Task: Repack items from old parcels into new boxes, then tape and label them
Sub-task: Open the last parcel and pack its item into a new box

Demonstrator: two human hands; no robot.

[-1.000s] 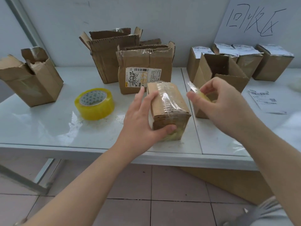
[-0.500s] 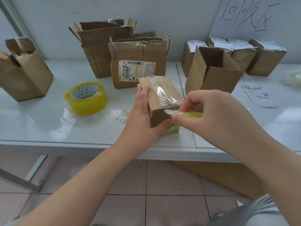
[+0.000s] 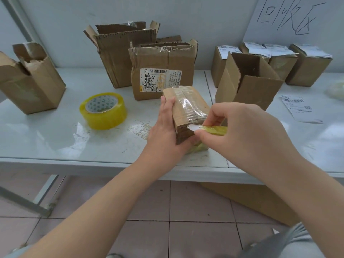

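Taped parcel held at frame centre, on the bench (image 3: pixel 55 138).
Left hand (image 3: pixel 165 135) fingers grip the small parcel (image 3: pixel 186 108); right hand (image 3: pixel 247 135) fingers pinch a yellow tape strip (image 3: pixel 214 129) at its near edge. Tape roll (image 3: pixel 103 110) lies left.

A glossy white table (image 3: pixel 46 138) w/ a seam at right stood against a pale blue-grey wall (image 3: pixel 55 25), a white sign (image 3: pixel 290 19) w/ handwritten characters leaned at back right, pinkish tile floor (image 3: pixel 195 229) below.
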